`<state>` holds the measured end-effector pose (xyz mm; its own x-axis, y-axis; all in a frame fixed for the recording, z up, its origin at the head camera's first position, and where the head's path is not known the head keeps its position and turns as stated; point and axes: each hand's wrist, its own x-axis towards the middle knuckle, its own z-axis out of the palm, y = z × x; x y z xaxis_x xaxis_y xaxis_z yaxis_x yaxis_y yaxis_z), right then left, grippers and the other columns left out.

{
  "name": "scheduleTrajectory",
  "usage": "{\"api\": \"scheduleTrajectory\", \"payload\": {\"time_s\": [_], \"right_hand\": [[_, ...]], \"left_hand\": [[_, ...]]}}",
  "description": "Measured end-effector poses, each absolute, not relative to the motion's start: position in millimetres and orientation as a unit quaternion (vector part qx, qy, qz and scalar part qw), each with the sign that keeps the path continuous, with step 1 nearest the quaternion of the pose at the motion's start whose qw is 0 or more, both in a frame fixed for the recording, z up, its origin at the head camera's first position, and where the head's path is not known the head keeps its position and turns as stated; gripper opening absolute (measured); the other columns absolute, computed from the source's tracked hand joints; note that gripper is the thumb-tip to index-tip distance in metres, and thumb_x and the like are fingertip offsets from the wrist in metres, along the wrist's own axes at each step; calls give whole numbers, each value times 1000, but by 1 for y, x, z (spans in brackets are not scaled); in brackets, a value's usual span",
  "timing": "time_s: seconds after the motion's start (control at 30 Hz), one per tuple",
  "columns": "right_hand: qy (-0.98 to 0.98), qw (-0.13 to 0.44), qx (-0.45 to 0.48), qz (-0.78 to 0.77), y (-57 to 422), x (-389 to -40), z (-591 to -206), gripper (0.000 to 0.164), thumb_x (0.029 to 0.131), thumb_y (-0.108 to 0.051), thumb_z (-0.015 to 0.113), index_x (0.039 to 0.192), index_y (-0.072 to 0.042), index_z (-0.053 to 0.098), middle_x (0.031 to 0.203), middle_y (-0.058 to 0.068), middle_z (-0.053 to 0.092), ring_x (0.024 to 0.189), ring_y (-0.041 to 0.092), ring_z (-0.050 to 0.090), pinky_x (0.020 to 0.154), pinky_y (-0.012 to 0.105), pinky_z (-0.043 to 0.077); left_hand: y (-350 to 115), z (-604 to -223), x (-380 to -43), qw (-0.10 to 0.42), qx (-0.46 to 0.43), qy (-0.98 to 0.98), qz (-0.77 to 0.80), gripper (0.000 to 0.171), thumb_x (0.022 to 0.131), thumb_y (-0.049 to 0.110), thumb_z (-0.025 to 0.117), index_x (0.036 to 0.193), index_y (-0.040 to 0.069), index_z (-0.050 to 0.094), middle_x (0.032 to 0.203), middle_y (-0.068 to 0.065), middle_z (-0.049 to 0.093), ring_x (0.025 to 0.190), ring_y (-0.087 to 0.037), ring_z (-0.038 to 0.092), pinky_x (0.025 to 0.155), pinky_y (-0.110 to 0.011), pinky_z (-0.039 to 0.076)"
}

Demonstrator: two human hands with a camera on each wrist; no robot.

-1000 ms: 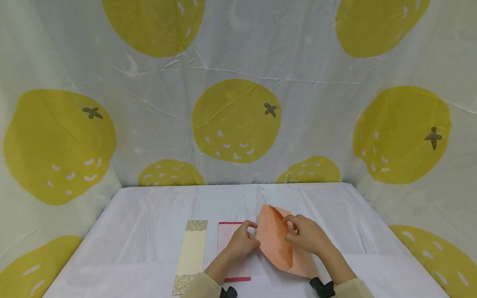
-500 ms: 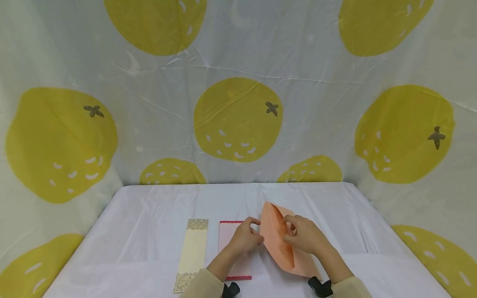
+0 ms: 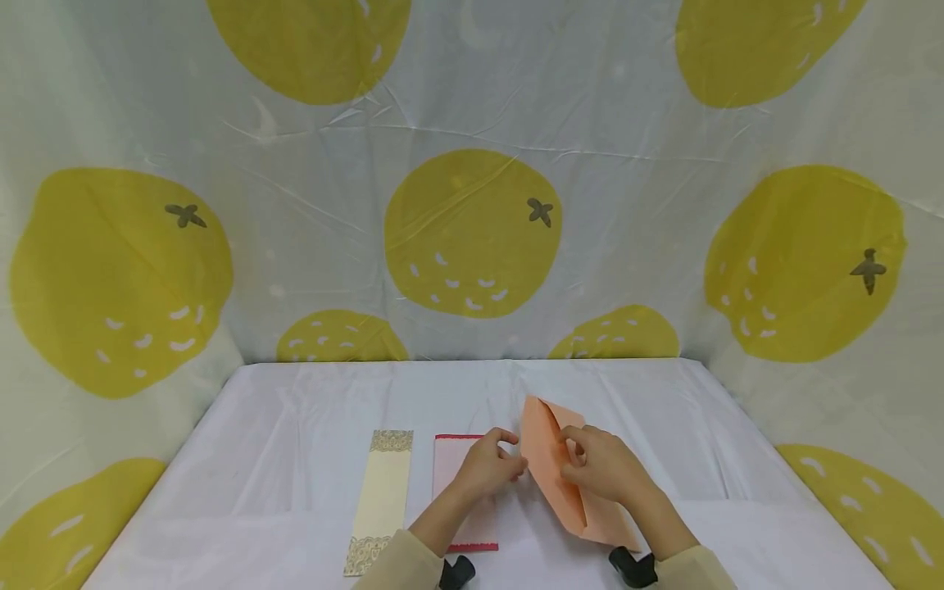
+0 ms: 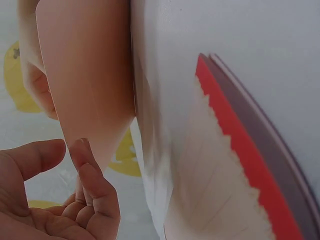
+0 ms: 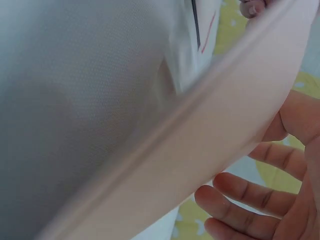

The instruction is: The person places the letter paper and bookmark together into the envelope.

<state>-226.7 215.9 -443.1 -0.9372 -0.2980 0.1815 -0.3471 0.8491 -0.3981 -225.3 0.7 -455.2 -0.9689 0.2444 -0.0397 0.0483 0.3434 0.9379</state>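
A peach envelope [image 3: 544, 467] stands tilted above the right half of the table, with its broad flap folded partly over. My right hand [image 3: 606, 463] pinches the envelope's upper edge between thumb and finger; in the right wrist view the other fingers [image 5: 245, 195] spread along its rim. The left hand [image 3: 488, 469] is at the flap's left edge, thumb and forefinger apart. In the left wrist view a fingertip [image 4: 80, 146] meets the flap's edge [image 4: 92, 90], with a gap to the thumb. The envelope's inside is mostly hidden.
A pink card with red edges [image 3: 450, 467] lies partly under the left forearm. To its left lies a cream card with gold lace-patterned ends [image 3: 383, 492]. The white-covered table [image 3: 295, 459] backs onto a cloth with yellow fruit prints [image 3: 472, 238].
My left hand has shifted slightly right, and the flap has swung further over towards the right hand, narrowing the gap. The right hand has kept its place; the view has tilted slightly.
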Motion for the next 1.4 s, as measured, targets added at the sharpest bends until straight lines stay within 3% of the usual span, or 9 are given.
{"api": "scheduleTrajectory", "payload": {"time_s": [1.0, 1.4], "right_hand": [[-960, 47, 147, 233, 216, -230, -444, 36, 71, -16, 67, 107, -13, 66, 79, -4, 52, 68, 13, 48, 62, 32, 41], [-961, 35, 145, 234, 215, -231, -445, 35, 70, -16, 67, 105, -14, 66, 75, -4, 49, 66, 13, 45, 59, 32, 38]], "left_hand": [[-63, -447, -223, 53, 52, 829, 554, 24, 92, 9, 59, 111, -5, 59, 70, -3, 63, 62, -13, 61, 62, -29, 46], [-104, -465, -224, 51, 8, 846, 531, 15, 90, 7, 60, 101, -4, 61, 71, -3, 62, 62, -13, 60, 61, -29, 49]]}}
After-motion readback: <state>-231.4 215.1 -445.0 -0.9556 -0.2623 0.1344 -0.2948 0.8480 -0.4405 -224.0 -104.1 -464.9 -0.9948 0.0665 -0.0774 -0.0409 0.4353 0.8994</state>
